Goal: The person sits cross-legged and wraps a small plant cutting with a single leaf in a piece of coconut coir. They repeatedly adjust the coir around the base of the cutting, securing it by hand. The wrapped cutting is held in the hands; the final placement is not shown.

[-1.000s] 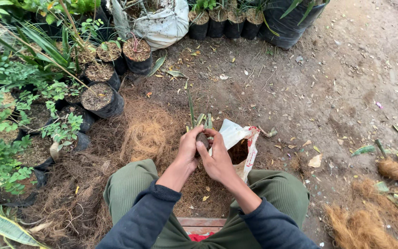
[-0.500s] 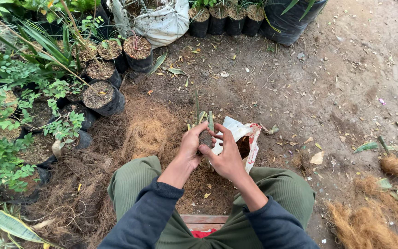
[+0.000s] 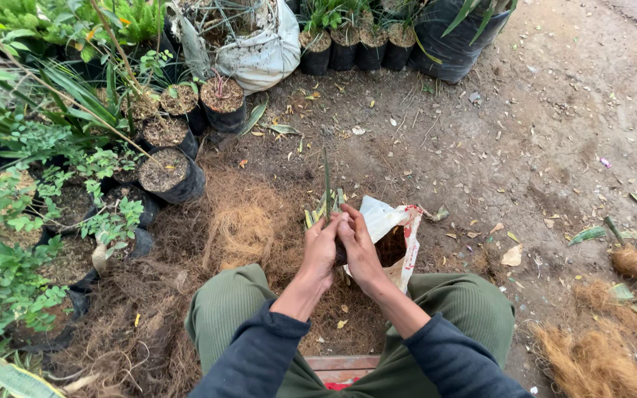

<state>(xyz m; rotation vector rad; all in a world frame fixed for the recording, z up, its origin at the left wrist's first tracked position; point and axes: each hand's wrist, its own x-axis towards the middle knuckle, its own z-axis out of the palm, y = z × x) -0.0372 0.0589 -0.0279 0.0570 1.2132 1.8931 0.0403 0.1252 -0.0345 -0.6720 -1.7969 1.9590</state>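
Note:
My left hand (image 3: 320, 249) and my right hand (image 3: 359, 247) are pressed together around the base of a small plant (image 3: 325, 199) with narrow upright green leaves. Their fingers wrap a dark root ball that is mostly hidden. Just to the right stands an open white plastic bag (image 3: 392, 228) holding brown fibre, touching my right hand. My knees in green trousers (image 3: 234, 309) frame the hands, and I sit on the ground over a spread of brown coconut fibre (image 3: 248, 221).
Black nursery pots (image 3: 171, 175) filled with soil and leafy plants crowd the left side. A white sack (image 3: 259, 51) and more black pots (image 3: 355, 44) line the top. Fibre-wrapped plants (image 3: 635, 258) and a fibre heap (image 3: 591, 361) lie at the right on bare dirt.
Both hands have closed tighter together around the plant's base, and the plant stands a little more upright beside the bag.

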